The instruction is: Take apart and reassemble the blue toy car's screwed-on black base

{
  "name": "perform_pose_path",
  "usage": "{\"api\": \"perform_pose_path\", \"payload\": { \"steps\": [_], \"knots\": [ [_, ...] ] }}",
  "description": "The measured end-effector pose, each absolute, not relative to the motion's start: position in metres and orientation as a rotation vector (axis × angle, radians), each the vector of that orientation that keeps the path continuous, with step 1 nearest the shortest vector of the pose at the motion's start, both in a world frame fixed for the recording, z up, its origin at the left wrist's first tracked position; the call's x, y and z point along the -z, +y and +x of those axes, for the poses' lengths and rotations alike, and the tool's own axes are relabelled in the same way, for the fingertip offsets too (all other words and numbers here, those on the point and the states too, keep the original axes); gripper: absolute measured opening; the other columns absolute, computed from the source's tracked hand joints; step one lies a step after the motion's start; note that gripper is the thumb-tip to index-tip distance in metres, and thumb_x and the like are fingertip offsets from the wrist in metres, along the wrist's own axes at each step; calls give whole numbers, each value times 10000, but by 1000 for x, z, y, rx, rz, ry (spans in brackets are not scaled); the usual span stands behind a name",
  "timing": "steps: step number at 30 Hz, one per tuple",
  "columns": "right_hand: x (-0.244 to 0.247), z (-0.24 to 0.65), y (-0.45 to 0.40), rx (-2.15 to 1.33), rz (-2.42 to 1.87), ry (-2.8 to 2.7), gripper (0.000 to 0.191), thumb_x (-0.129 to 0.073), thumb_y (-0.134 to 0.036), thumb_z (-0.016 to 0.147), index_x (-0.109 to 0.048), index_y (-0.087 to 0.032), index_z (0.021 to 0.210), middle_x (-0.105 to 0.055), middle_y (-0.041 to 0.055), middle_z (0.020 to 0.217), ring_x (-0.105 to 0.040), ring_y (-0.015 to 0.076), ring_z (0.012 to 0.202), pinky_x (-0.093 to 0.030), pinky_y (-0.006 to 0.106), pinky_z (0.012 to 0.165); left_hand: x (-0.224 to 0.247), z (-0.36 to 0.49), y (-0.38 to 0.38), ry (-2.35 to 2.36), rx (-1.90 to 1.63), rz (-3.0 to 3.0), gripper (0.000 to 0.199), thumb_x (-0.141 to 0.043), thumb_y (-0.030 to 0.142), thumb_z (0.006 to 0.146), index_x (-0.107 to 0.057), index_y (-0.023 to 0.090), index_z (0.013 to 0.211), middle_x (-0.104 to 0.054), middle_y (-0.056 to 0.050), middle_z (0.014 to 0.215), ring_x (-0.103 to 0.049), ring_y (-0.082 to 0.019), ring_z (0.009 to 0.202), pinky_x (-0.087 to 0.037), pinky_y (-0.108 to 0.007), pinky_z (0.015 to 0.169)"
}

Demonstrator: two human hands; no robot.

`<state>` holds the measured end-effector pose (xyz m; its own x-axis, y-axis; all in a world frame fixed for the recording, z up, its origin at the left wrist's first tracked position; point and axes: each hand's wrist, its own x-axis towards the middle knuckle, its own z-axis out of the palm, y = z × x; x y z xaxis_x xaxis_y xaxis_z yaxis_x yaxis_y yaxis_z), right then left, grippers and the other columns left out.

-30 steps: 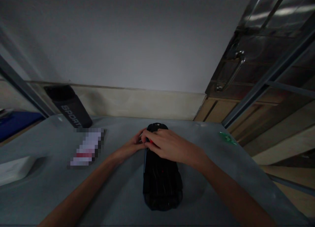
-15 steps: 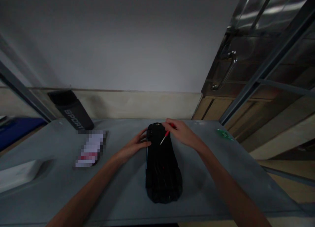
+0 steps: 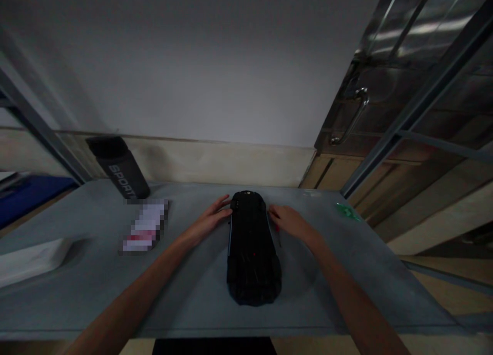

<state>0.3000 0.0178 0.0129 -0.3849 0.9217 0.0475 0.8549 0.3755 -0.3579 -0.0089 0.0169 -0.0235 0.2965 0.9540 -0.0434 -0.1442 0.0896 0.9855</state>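
Observation:
A black toy car (image 3: 252, 249) lies on the grey table, its dark underside apparently facing up and its narrower end away from me. At its far left edge is my left hand (image 3: 211, 219), fingers apart, the tips touching or very near the side. My right hand (image 3: 284, 220) is beside the far right edge with curled fingers around a small red-handled screwdriver (image 3: 277, 228). The screwdriver's thin shaft points down toward me, alongside the car. Part of the handle is hidden by my fingers.
On the left of the table (image 3: 181, 314) are a dark SPORT bottle (image 3: 125, 170), a blurred-out flat item (image 3: 146, 226) and a white object (image 3: 34, 260). A small green packet (image 3: 347, 211) lies at the right. Metal posts rise at both sides.
My right hand has moved from above the car's far end to its right side, bringing the screwdriver off the underside. My left hand has shifted slightly up the left edge.

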Motion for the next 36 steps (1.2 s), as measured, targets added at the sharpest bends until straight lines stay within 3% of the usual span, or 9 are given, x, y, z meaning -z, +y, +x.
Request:
{"api": "perform_pose_path", "payload": {
  "steps": [3, 5, 8, 12, 17, 30, 36],
  "knots": [
    [-9, 300, 16, -350, -1613, -2394, 199, -530, -214, 1097, -693, -204, 983, -715, 57, 861, -663, 194, 800, -390, 318, 722, 22, -12, 21, 1040, -1067, 1382, 570, -701, 579, 923, -664, 248, 1385, -706, -130, 1446, -688, -299, 1303, -473, -488, 1182],
    [-6, 300, 16, -324, -1613, -2387, 156, -552, -218, 1090, -693, -196, 1028, -730, 57, 885, -673, 201, 812, -390, 314, 727, 20, -16, 23, 1183, -1071, 1610, 413, -642, 573, 945, -692, 227, 1165, -754, -103, 1211, -707, -278, 1136, -506, -461, 1100],
    [-1, 300, 22, -295, -1602, -2356, 168, -535, -219, 1097, -699, -185, 1085, -754, 71, 920, -697, 215, 850, -408, 310, 754, 15, -21, 20, 1290, -1039, 1800, 222, -674, 455, 920, -636, 237, 896, -694, -39, 924, -646, -246, 935, -501, -405, 984],
    [8, 298, 31, -271, -1609, -2275, 261, -480, -258, 1121, -722, -202, 1043, -773, 73, 899, -720, 223, 852, -431, 302, 763, 10, -21, 14, 1320, -962, 1934, 248, -581, 380, 961, -537, 246, 757, -562, 24, 717, -550, -201, 743, -463, -343, 809],
    [13, 298, 35, -247, -1603, -2185, 294, -485, -312, 1114, -758, -233, 1038, -794, 57, 875, -738, 232, 834, -449, 297, 740, 4, -14, 9, 1304, -875, 2049, 297, -512, 364, 989, -477, 246, 718, -492, 47, 644, -495, -171, 654, -396, -311, 705],
    [7, 297, 32, -279, -1603, -2194, 300, -511, -314, 1095, -793, -223, 1045, -790, 47, 810, -716, 220, 754, -420, 294, 699, -3, -13, 3, 1268, -836, 2130, 99, -500, 265, 991, -559, 240, 915, -612, 54, 697, -558, -159, 654, -417, -281, 684],
    [4, 296, 29, -280, -1612, -2210, 304, -501, -288, 1101, -793, -215, 1056, -789, 47, 805, -716, 217, 762, -410, 293, 707, -3, -12, 2, 1281, -819, 2150, 90, -496, 242, 997, -580, 238, 967, -583, 61, 641, -545, -162, 609, -401, -284, 655]
  ]
}}
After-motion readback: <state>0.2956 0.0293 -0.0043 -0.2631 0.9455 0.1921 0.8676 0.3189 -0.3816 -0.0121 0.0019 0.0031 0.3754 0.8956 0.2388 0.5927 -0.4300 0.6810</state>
